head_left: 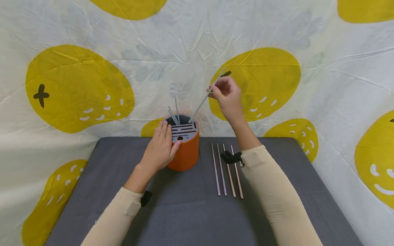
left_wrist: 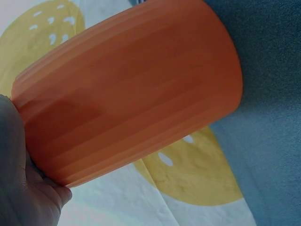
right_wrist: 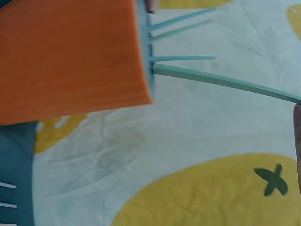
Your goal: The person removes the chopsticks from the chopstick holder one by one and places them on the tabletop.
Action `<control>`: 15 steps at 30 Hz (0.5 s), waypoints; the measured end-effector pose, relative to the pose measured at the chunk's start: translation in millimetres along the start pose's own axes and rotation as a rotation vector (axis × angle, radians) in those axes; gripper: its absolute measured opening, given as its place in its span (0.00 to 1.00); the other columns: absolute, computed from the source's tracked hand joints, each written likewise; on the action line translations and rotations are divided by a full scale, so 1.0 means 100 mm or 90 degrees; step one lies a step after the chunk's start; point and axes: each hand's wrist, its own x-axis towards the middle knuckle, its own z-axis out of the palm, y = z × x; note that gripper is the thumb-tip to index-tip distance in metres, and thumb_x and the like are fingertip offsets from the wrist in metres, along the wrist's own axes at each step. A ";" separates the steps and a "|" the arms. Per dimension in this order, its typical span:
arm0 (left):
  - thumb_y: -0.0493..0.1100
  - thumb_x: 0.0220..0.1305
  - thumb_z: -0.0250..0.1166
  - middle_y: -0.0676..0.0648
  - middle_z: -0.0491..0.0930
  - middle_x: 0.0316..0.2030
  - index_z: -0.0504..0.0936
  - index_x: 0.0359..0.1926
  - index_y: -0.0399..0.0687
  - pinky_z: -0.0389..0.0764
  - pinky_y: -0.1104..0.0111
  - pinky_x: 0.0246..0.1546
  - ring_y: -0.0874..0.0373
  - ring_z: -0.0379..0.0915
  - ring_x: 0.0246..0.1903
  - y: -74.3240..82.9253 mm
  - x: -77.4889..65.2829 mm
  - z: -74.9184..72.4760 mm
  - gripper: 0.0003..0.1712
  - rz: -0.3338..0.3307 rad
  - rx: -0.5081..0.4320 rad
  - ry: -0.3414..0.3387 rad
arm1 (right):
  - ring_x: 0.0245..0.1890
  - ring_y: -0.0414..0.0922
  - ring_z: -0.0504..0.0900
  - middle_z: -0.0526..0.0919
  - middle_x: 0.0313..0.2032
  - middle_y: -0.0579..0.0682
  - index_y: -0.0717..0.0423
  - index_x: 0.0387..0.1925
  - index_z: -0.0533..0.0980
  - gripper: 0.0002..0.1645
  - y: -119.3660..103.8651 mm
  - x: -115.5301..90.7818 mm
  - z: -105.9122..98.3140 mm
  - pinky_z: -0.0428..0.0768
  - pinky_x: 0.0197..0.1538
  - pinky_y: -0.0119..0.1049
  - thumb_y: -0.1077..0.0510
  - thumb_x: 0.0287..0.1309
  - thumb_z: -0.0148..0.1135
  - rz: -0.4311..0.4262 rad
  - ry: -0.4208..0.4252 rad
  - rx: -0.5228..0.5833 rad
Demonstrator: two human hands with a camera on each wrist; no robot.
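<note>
An orange holder with a grey slotted top stands at the table's back edge. My left hand rests on its left rim, fingers straight along the edge and thumb at the front; the left wrist view shows the hand against the rim of the orange holder. My right hand pinches a pale green chopstick between thumb and fingers. That chopstick slants up, its lower end at the holder's open back section. Several similar pale chopsticks stand inside that section, their lower ends hidden.
Several pink and purple chopsticks lie side by side on the grey tabletop, right of the holder and below my right forearm. A white cloth with yellow patches hangs close behind the table.
</note>
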 end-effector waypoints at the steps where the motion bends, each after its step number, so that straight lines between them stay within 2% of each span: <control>1: 0.56 0.81 0.47 0.25 0.55 0.77 0.58 0.74 0.21 0.53 0.45 0.79 0.32 0.46 0.79 0.00 0.00 0.00 0.42 0.000 0.000 0.001 | 0.39 0.46 0.87 0.83 0.36 0.52 0.60 0.41 0.73 0.07 -0.03 0.00 -0.04 0.89 0.44 0.36 0.72 0.68 0.59 -0.003 0.011 0.015; 6: 0.56 0.81 0.48 0.26 0.54 0.77 0.58 0.75 0.22 0.51 0.46 0.80 0.33 0.46 0.79 0.00 0.00 0.00 0.42 -0.001 0.001 -0.001 | 0.41 0.49 0.88 0.83 0.38 0.56 0.58 0.41 0.73 0.07 -0.14 -0.03 -0.24 0.89 0.45 0.36 0.70 0.68 0.61 0.021 0.055 0.049; 10: 0.56 0.81 0.48 0.26 0.54 0.77 0.58 0.75 0.22 0.50 0.47 0.80 0.33 0.45 0.79 0.00 0.00 -0.01 0.42 -0.001 0.001 -0.006 | 0.40 0.48 0.88 0.82 0.38 0.55 0.59 0.41 0.72 0.07 -0.15 -0.09 -0.46 0.89 0.45 0.35 0.68 0.68 0.63 0.054 0.073 0.031; 15: 0.56 0.80 0.49 0.25 0.54 0.77 0.58 0.74 0.21 0.53 0.45 0.79 0.32 0.46 0.79 -0.01 0.00 -0.02 0.42 -0.001 0.006 -0.006 | 0.39 0.49 0.89 0.82 0.38 0.56 0.61 0.41 0.73 0.08 -0.05 -0.18 -0.77 0.89 0.43 0.34 0.66 0.67 0.65 0.086 0.079 -0.005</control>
